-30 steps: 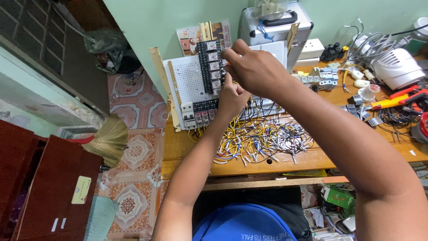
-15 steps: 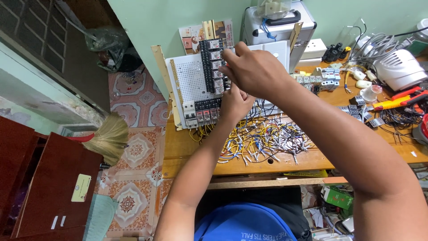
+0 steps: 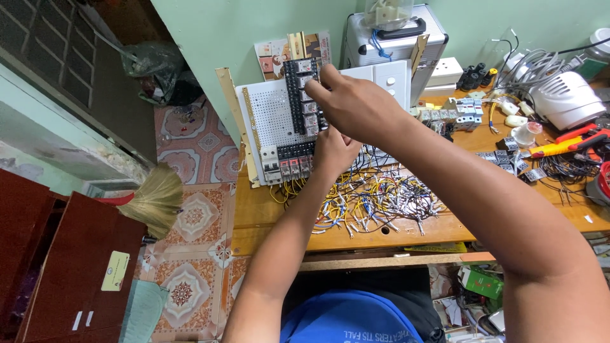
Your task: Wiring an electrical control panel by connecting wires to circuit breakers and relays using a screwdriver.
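Observation:
A white perforated panel [image 3: 270,117] leans against the green wall on the wooden bench. It carries a vertical column of black relay modules [image 3: 298,86] and a row of breakers [image 3: 289,166] along its lower edge. My right hand [image 3: 356,105] reaches across from the right, its fingertips pressed to the relay column. Just below it, my left hand [image 3: 335,150] touches the panel above the breakers, its fingers hidden behind its back. Whether either hand holds anything cannot be seen.
A tangle of short coloured wires [image 3: 375,200] lies on the bench [image 3: 254,213] in front of the panel. A silver case [image 3: 397,41], white sockets, loose relays [image 3: 460,114], a white appliance [image 3: 565,98] and red pliers [image 3: 572,141] lie at the right. A broom [image 3: 152,200] and a dark red cabinet [image 3: 70,267] stand at the left.
Both hands stay at the relay column. My left hand has dropped slightly toward the breakers, and my right hand has shifted a little left.

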